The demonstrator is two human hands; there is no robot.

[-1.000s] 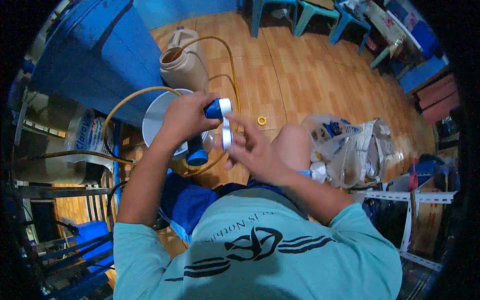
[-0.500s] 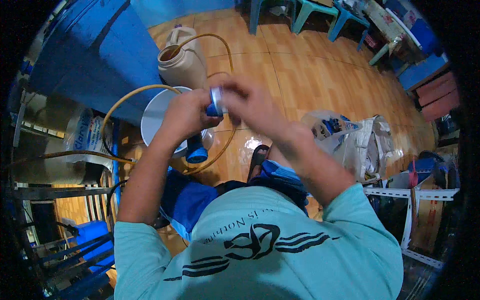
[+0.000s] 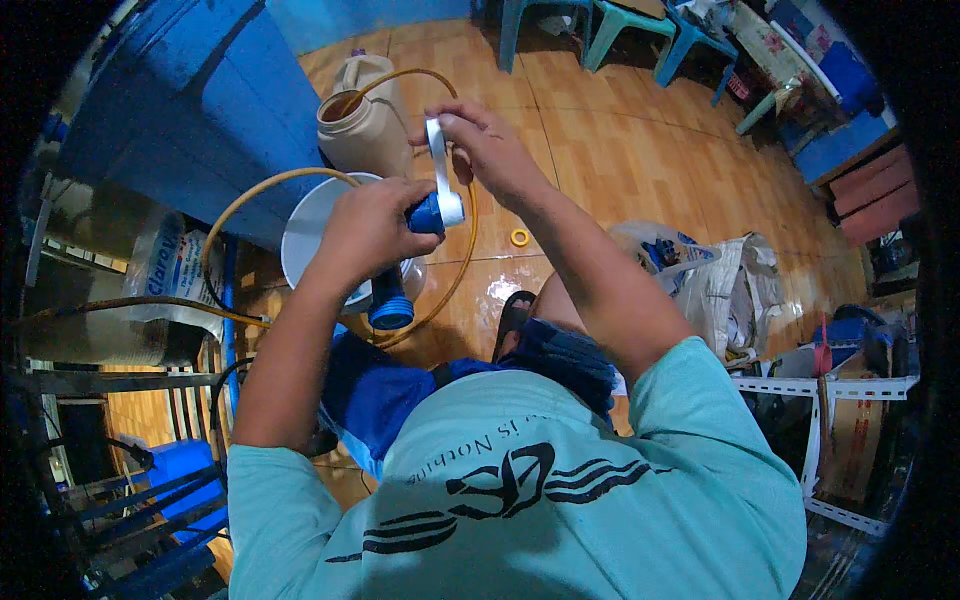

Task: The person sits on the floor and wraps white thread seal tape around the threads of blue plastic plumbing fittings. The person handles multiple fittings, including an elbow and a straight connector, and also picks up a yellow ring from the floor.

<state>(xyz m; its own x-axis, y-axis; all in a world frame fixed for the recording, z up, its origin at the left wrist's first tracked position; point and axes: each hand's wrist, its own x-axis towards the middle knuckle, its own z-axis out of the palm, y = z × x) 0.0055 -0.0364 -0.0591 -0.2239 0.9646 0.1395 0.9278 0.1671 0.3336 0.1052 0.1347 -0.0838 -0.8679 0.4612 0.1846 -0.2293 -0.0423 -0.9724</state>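
Tape (image 3: pixel 440 168), upper centre of frame, runs from the fitting (image 3: pixel 428 213) the left hand (image 3: pixel 372 228) grips to the right hand's (image 3: pixel 482 147) pinching fingers; steady tension should help.

The view comes from the left one of two fisheye cameras on the person's head, looking down and forward, upright and unmirrored. The shirt (image 3: pixel 620 545) is close below the lens and fills the bottom middle; the left hand (image 3: pixel 372 225) and right hand (image 3: pixel 485 150) are farther out, left of centre and above it. The floor (image 3: pixel 640 160) spreads beyond, with stools (image 3: pixel 635 20) at the far top edge. Dark corners ring the wide, curved picture.
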